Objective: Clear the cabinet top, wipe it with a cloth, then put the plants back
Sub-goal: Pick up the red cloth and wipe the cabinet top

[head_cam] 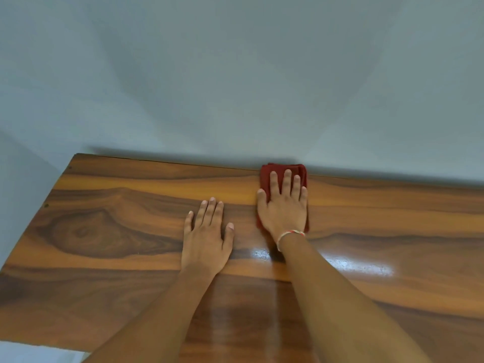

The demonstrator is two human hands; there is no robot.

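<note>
One cabinet top (110, 231), wood-grained and glossy, is lying against one pale wall (235, 74). Two bare hands are resting on it. The left hand (207, 237) is lying flat, fingers spread, gripping nothing. Just beside it, the right hand (284, 205) is pressing palm-down, fingers extended, on one folded red cloth (267, 176) at the top's rear edge, touching the wall. One braided wristband (289, 235) is circling the right wrist.

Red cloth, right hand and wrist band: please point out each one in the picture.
red cloth (269, 172), head view, bare far-left corner beyond the fingers.
right hand (284, 209), head view, back of the hand, flat on the cloth.
wrist band (288, 235), head view, strand across the right wrist.
</note>
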